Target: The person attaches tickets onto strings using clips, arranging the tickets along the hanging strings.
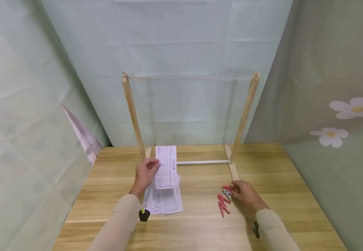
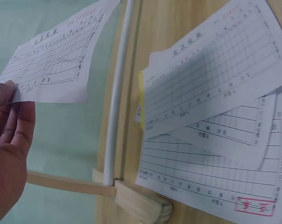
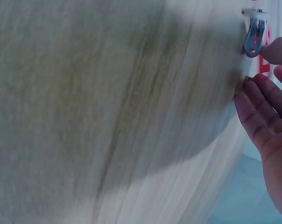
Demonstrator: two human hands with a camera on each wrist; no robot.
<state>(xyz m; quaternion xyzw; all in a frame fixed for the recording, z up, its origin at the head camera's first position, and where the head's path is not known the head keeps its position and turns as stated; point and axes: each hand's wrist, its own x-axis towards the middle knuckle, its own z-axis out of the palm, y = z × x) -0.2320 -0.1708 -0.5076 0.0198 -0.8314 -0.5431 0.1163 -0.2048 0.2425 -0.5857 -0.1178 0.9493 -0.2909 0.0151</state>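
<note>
My left hand (image 1: pixel 145 174) pinches the left edge of a printed receipt slip (image 1: pixel 166 167), raised above the table. Below it lie several more receipt slips (image 1: pixel 172 204), overlapping; one in the left wrist view bears a red stamp (image 2: pixel 255 206). At the right my right hand (image 1: pixel 247 194) has its thumb and fingers about the end of a red clothespin (image 1: pixel 227 188). Against that one lies a grey clothespin (image 1: pixel 227 194), also seen in the right wrist view close to the thumb. More red clothespins (image 1: pixel 223 206) lie just left and nearer.
A wooden frame stands at the back, with a left post (image 1: pixel 132 115), a right post (image 1: pixel 246 115), a string (image 1: pixel 187 77) tied between their tops and a white rod (image 1: pixel 203 162) low down. Cloth sheets (image 1: pixel 187 42) hang around the wooden table (image 1: pixel 197 233).
</note>
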